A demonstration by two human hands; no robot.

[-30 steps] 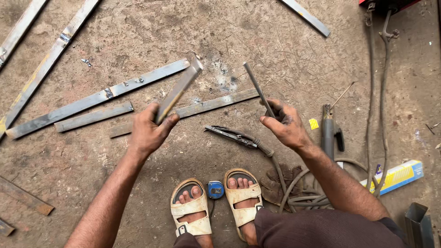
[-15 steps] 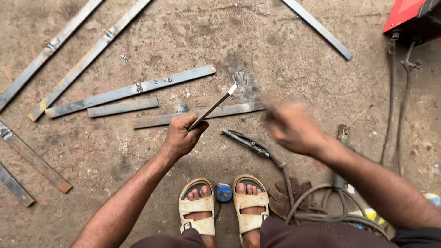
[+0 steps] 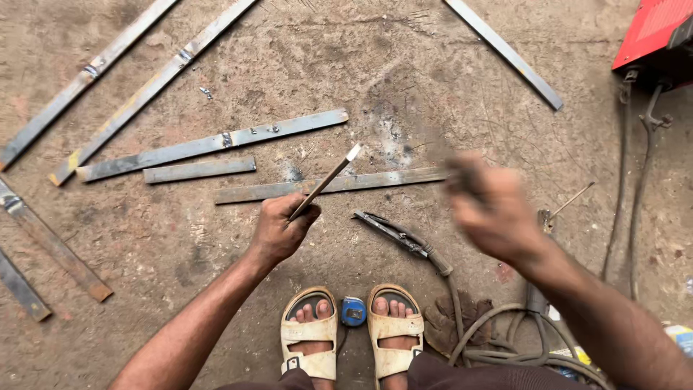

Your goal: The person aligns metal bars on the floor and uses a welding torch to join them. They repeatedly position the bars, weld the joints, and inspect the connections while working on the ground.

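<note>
Steel in short flat lengths lies about the concrete floor [image 3: 505, 87], and 1 short strip [image 3: 326, 180] is pinched in the left hand [image 3: 278, 231], whose fingers [image 3: 302, 214] are curled tight around its lower end so that it slants up and away to the right, its pale cut tip raised clear of the floor. Just beyond that tip lies a long flat bar [image 3: 332, 185], crossing behind the strip, and further out past the left fingers lie a shorter bar [image 3: 199, 170] and a longer bar with weld spots [image 3: 213, 143], side by side. The right hand [image 3: 491, 213] is a blur of motion, raised off the floor to the right of the strip and well apart from it; something dark shows at its upper edge, but whether its fingers are wrapped around anything I cannot tell. Between the 2 hands, nearer the person, a dark electrode holder [image 3: 393, 232] lies on the floor with its cable [image 3: 451, 296] running back toward the feet. Below the left fingers stand 2 feet in tan sandals [image 3: 310, 336], with a small blue tape measure [image 3: 353, 311] between them. Dark gloves [image 3: 440, 325] lie just right of the feet, and a red welding machine [image 3: 653, 32] sits far beyond the right hand.
</note>
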